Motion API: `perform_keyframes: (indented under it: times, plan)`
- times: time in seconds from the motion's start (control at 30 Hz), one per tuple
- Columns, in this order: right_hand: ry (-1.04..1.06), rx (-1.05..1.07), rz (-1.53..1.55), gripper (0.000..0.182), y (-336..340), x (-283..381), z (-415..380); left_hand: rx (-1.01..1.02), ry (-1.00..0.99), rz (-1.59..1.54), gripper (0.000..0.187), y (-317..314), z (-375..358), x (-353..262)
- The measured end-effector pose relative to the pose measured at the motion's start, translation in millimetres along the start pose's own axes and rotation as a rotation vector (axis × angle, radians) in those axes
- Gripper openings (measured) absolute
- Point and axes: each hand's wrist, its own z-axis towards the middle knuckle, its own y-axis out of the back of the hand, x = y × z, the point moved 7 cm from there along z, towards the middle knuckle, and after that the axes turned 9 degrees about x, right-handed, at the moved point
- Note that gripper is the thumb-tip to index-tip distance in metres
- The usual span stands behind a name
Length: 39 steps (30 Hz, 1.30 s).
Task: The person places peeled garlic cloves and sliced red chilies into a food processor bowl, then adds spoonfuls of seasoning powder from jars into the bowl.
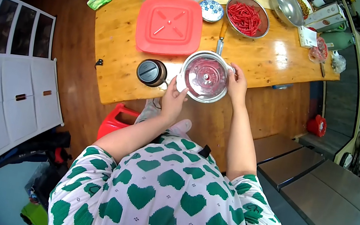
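Left hand (174, 101) and right hand (238, 85) grip opposite sides of 1 clear-lidded bowl (203, 88), forearms (239, 132) stretched forward.

a white, dark-paned cabinet (13, 99) stands beside brown wood-plank flooring (74, 90); light (280, 48) glints off a broad yellow wooden table (287, 69).

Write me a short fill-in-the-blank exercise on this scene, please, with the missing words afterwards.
The lidded bowl is between the left hand and the right hand, and the ____ one is nearer the black-topped appliance.
The chillies in the strainer are coloured ____.
The hearts on the shirt are coloured ____.
Missing words: left; red; green.
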Motion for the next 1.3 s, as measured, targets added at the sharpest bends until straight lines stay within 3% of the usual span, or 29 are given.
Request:
perform_keyframes:
  times: [0.2, 0.3, 0.47, 0.5, 0.6, 0.63, 0.73, 0.83, 0.93, 1.1, 1.3]
  plan:
    - [0.074, -0.141, -0.059, 0.030, -3.6, -8.9, -18.4, 0.021, -0.004, -0.033, 0.057, 7.3, 14.1, 1.8]
    - [0.129, -0.115, 0.050, 0.030, -10.1, -3.5, -15.7, 0.005, -0.011, -0.047, 0.048, 6.9, 19.8, 0.8]
    - [0.067, -0.167, -0.135, 0.032, -17.8, 9.9, -21.6, -0.062, 0.054, -0.080, 0.031, 11.6, 31.5, 11.6]
    - [0.082, -0.192, -0.151, 0.032, -19.3, 8.7, -21.9, -0.046, 0.102, -0.127, 0.019, 9.5, 33.8, 12.0]
    - [0.019, -0.184, -0.141, 0.032, -18.6, 2.1, -21.6, 0.041, 0.096, -0.154, 0.015, 5.0, 37.7, 4.6]
    - [-0.017, -0.170, -0.129, 0.032, -17.1, 3.2, -21.1, 0.043, 0.108, -0.134, 0.015, 6.3, 38.8, 7.4]
    - [0.064, -0.180, -0.693, 0.035, -10.5, 29.7, -21.0, 0.063, 0.136, -0.083, 0.018, 12.9, 44.6, 13.9]
    - [0.472, -0.100, -0.841, 0.049, -32.7, 92.1, -36.6, 0.106, 0.151, -0.064, 0.026, 19.2, 48.5, 18.3]
    - [0.700, 0.262, -0.915, 0.064, -78.8, 125.2, -53.9, 0.138, 0.171, -0.064, 0.033, 19.7, 49.2, 20.3]
    - [0.679, 0.279, -0.929, 0.066, -90.6, 116.1, -49.9, 0.160, 0.241, -0.141, 0.053, 13.0, 45.4, 24.7]
    - [0.548, 0.093, -0.920, 0.066, -96.9, 110.3, -60.8, 0.234, 0.302, -0.143, 0.056, -10.2, 27.2, 22.8]
